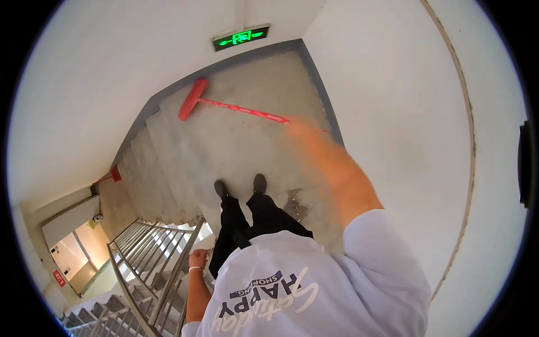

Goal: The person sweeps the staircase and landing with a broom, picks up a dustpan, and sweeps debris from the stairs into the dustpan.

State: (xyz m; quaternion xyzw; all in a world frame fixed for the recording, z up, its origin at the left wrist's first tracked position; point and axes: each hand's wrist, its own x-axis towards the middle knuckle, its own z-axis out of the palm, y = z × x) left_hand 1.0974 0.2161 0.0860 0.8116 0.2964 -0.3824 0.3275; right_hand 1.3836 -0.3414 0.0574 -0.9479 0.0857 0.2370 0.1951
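Railing [178, 265] bars stand at left, just beside the left hand [197, 259]; its fingers look bent, but whether they grip anything cannot be told. Next comes the red broom [242, 109], its head on the floor [241, 149], its handle's end in the right hand's [303, 132] blurred, closed grasp.

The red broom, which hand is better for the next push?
Probably the right hand: though blurred, it appears to hold the red broom, while the left hand is down by the railing.
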